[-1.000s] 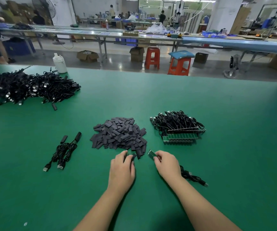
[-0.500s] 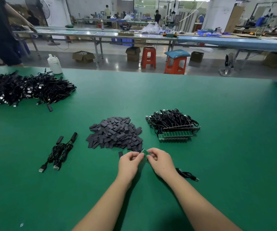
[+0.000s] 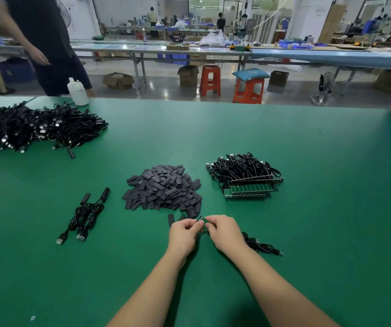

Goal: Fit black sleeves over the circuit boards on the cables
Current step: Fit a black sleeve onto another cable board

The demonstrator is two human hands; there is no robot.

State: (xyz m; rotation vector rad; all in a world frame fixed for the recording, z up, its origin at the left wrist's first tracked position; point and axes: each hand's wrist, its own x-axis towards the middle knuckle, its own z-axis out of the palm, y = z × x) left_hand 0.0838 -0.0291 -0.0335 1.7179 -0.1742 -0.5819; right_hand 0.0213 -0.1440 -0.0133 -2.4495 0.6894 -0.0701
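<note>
My left hand (image 3: 184,233) pinches a black sleeve (image 3: 199,223) at its fingertips, right against the small green circuit board (image 3: 202,218) that my right hand (image 3: 225,232) pinches. The board's black cable (image 3: 261,246) trails right from under my right wrist across the green table (image 3: 331,208). Just beyond my hands lies a heap of black sleeves (image 3: 164,187). To its right sits a bundle of cables with bare green boards (image 3: 246,179). Two sleeved cables (image 3: 86,214) lie at the left.
A big pile of black cables (image 3: 34,127) fills the far left of the table, with a white bottle (image 3: 78,92) at the far edge. Two loose sleeves (image 3: 171,219) lie by my left hand. A person in dark clothes (image 3: 46,38) stands beyond the table's far left.
My left hand left the sleeve heap with one sleeve and came over to the right hand. Both hands now meet at the board. The person at the far left moved nearer.
</note>
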